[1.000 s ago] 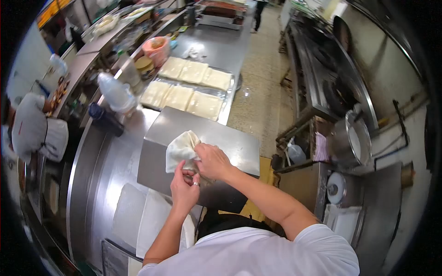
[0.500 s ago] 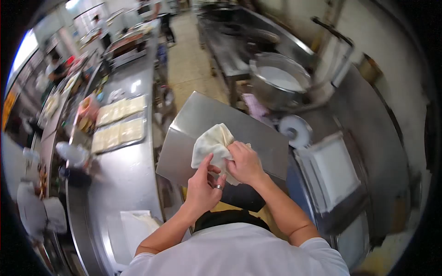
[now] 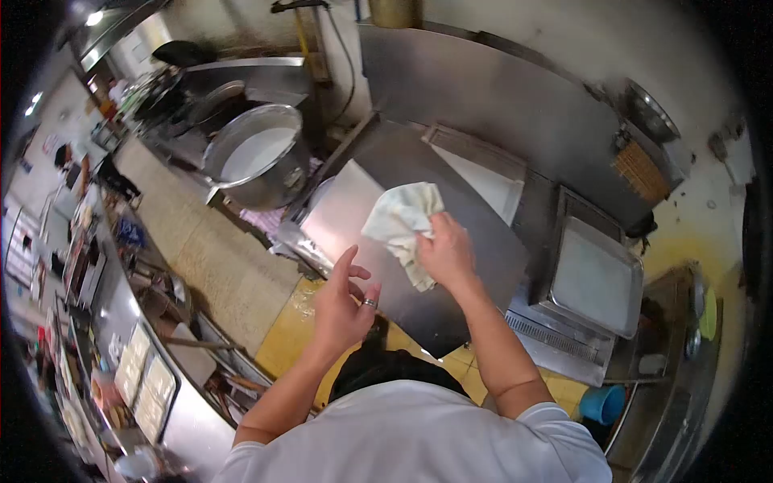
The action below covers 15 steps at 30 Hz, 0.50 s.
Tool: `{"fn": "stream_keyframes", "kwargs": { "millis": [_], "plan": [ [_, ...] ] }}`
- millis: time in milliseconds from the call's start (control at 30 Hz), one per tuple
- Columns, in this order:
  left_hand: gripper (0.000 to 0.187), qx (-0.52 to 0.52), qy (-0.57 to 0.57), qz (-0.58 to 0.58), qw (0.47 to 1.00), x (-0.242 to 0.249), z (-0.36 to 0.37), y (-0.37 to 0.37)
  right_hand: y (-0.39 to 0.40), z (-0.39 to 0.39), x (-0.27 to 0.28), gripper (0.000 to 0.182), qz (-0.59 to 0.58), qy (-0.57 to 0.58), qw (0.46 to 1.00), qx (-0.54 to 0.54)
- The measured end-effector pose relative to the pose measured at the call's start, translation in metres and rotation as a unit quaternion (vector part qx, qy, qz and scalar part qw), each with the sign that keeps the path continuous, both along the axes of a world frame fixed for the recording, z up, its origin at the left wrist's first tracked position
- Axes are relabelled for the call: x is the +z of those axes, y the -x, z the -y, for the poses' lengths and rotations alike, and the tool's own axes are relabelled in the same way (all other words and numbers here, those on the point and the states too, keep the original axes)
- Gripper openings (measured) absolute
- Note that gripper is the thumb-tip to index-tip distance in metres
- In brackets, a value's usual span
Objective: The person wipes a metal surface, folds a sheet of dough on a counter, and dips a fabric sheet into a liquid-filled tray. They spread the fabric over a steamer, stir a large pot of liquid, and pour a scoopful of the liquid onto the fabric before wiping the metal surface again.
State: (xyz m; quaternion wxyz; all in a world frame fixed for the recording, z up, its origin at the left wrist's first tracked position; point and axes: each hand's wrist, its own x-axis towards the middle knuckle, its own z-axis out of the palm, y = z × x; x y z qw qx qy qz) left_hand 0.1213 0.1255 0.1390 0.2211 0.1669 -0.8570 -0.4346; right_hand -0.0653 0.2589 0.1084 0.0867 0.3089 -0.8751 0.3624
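Observation:
My right hand (image 3: 445, 251) grips a crumpled off-white cloth (image 3: 403, 217), its loose end fanning out to the left. The cloth lies over a broad metal sheet (image 3: 491, 258) with a bright left part and a darker right part. Left of the cloth, my left hand (image 3: 342, 306) is apart from it, fingers spread and slightly curled, holding nothing. A ring (image 3: 369, 303) shows on one of its fingers.
A large metal pot (image 3: 278, 189) of white liquid stands at the back left. Rimmed trays (image 3: 636, 318) with white surfaces are on the right, above a blue bucket (image 3: 602, 405). A steel counter (image 3: 197, 427) runs along the left; another person (image 3: 80, 165) stands far off.
My view has swung right, from the counter toward the wall. The metal sheet and cloth have turned with me. My left hand has drawn away from the cloth, which my right hand still grips.

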Motion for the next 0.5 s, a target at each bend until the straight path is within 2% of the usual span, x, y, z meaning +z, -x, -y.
{"fn": "stream_keyframes", "kwargs": {
  "millis": [200,300,500],
  "plan": [
    [0.066,-0.070,-0.046,0.050,0.995,-0.030,0.037,0.079,0.079,-0.036,-0.014,0.033,0.003,-0.003,0.979,-0.204],
    [0.066,-0.093,-0.046,0.075,0.992,-0.047,0.066,0.113,0.125,-0.034,-0.016,0.037,0.027,-0.083,0.954,-0.288],
    [0.065,-0.109,-0.062,0.105,0.986,-0.078,0.119,0.159,0.199,0.000,-0.021,0.041,0.049,-0.089,0.929,-0.356]
  ]
}}
